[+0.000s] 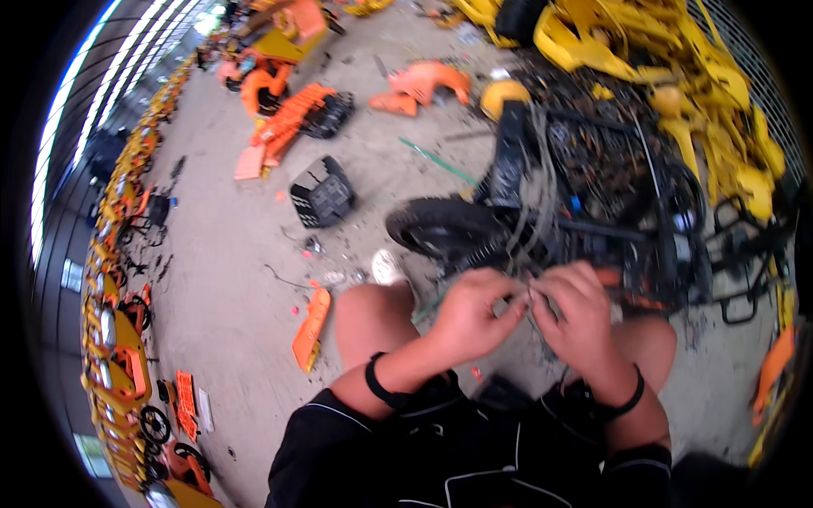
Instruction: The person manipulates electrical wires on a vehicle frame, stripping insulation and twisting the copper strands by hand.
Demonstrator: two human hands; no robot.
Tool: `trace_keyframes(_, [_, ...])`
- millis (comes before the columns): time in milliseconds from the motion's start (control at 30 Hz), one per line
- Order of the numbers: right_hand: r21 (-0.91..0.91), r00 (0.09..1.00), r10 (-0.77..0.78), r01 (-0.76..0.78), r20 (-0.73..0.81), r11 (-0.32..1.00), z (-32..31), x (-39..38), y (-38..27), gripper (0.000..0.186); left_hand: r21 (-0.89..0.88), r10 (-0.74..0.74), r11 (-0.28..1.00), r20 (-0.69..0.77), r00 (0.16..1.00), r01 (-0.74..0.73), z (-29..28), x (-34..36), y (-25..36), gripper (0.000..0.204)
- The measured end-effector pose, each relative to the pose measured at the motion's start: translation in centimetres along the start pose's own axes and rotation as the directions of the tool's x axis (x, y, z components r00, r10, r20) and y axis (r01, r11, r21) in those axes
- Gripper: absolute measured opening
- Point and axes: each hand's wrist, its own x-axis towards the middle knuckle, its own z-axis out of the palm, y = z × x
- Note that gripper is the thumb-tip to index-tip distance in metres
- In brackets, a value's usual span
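My left hand (476,315) and my right hand (576,306) meet in front of me, thumbs and fingertips pinched together. Between them shows a thin greyish strand, partly covered by the fingers; it looks like part of the grey cables (539,199). Those cables hang in a loose bundle across a stripped black scooter frame (511,161), which lies just beyond my hands. Its black tyre (445,227) points to the left. My knees are bent on either side of my forearms.
A black plastic basket (323,193) and an orange panel (313,328) lie on the concrete floor (229,279) to the left. Orange body parts (292,118) are scattered farther off. Yellow plastic shells (593,38) are heaped at the back right, and a long row of yellow scooters (118,356) lines the left.
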Motion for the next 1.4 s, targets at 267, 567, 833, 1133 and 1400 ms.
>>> trace_keyframes(267, [-0.034,0.995,-0.079,0.077,-0.064,0.996,0.6,-0.6,0.7,0.024,-0.166,-0.064,0.984,0.001,0.998,0.063,0.1,0.0,0.4,0.011])
trace_keyframes(567, [0.012,0.989,-0.085,0.087,-0.12,0.996,1.0,-0.1,1.2,0.021,-0.199,-0.079,0.977,0.002,0.997,0.078,-0.1,0.3,0.2,0.014])
trace_keyframes(833, [0.209,0.995,0.084,-0.071,-0.051,0.975,0.7,-0.1,1.6,0.019,-0.294,-0.116,0.948,0.043,0.992,0.124,-0.2,0.2,0.0,0.015])
trace_keyframes(1133, [0.031,1.0,-0.012,0.012,0.022,0.999,0.2,0.1,1.6,0.019,-0.033,0.078,0.996,-0.002,0.997,-0.078,-0.4,0.5,-0.6,0.018])
trace_keyframes(1400, [-0.138,0.988,-0.155,0.157,0.021,0.978,0.5,-0.1,1.4,0.026,0.063,0.066,0.996,0.06,0.996,-0.069,-0.9,0.2,0.0,0.015])
